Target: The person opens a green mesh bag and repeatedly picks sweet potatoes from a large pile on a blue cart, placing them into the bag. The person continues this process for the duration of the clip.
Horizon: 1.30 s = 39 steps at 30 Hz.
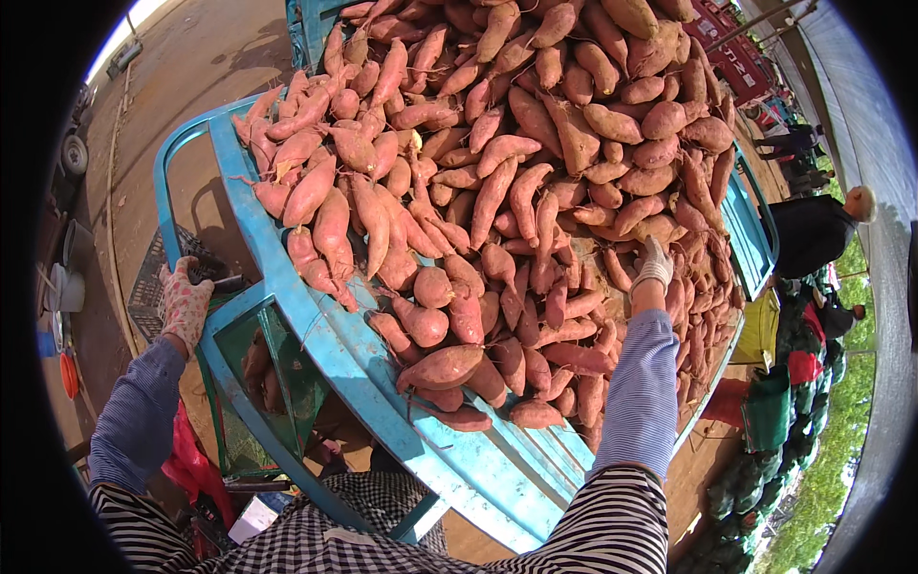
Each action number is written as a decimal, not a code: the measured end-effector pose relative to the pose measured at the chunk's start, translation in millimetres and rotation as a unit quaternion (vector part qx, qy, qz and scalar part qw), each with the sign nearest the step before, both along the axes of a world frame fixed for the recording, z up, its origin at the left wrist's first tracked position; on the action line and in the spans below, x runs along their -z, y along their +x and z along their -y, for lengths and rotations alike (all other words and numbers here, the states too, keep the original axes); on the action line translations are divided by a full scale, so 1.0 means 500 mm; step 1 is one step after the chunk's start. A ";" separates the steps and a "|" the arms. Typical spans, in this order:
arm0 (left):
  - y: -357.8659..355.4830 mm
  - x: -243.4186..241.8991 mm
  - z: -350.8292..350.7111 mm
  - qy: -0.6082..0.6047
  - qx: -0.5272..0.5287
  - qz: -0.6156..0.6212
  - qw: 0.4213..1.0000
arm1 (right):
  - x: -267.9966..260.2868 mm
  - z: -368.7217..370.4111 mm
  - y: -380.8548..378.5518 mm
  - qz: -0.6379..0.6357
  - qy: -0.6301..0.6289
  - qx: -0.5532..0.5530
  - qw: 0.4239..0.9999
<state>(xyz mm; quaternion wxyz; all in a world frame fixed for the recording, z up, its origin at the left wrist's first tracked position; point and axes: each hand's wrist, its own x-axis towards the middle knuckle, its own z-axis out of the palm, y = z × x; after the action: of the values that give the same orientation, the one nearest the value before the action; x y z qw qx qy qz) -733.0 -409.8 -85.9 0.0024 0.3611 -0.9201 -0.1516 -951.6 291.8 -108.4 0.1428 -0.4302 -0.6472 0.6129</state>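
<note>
A large heap of sweet potatoes [495, 186] lies on a blue metal vehicle bed [401, 438] with a tubular rail [166, 188]. At the left, my left hand [188, 303], in a patterned glove, is closed around the lower end of that rail. My right hand [652, 267], in a pale knit glove, reaches onto the right part of the heap, beside smaller sweet potatoes [692, 323]; its fingertips are partly hidden, and whether it holds one is unclear. A green mesh bag [287, 359] with sweet potatoes in it hangs below the rail frame.
A black plastic crate [150, 287] stands on the ground beyond my left hand. Filled green mesh bags [767, 466] are piled at the right. A person in dark clothes [810, 233] is behind the bed's far right side, with other people farther off. Buckets [68, 287] stand at far left.
</note>
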 end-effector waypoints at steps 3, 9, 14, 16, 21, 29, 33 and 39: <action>-0.003 0.018 0.007 -0.012 -0.008 -0.006 1.000 | 0.012 -0.052 -0.121 -0.008 -0.101 0.082 0.992; 0.004 0.021 0.019 -0.005 0.011 0.017 1.000 | 0.096 -0.049 -0.182 -0.101 -0.080 0.165 0.978; -0.002 0.020 0.016 -0.027 0.003 0.022 0.999 | 0.100 -0.048 -0.077 -0.085 -0.116 0.058 0.988; -0.004 0.009 0.005 -0.024 0.000 0.028 0.999 | 0.086 -0.030 0.002 -0.054 -0.203 0.029 0.977; 0.000 -0.018 -0.014 -0.026 0.010 -0.004 1.000 | 0.031 0.110 0.258 0.001 -0.344 0.075 0.936; 0.009 0.037 0.027 0.008 0.018 -0.040 0.999 | -0.121 0.461 0.660 -0.012 -0.574 -0.290 0.766; 0.012 0.021 0.017 -0.003 0.053 0.063 0.997 | -0.157 0.634 0.794 0.130 -0.602 -0.418 0.668; 0.021 -0.005 0.012 0.102 -0.012 0.004 0.995 | -0.120 0.887 0.874 0.391 -0.602 -0.334 0.611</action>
<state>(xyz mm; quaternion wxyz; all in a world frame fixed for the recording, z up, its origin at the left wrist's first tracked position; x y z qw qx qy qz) -722.5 -415.9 -83.2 -0.0359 0.3714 -0.8953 -0.2435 -514.7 -151.6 -48.4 -0.6295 -0.3726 -0.2254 0.6435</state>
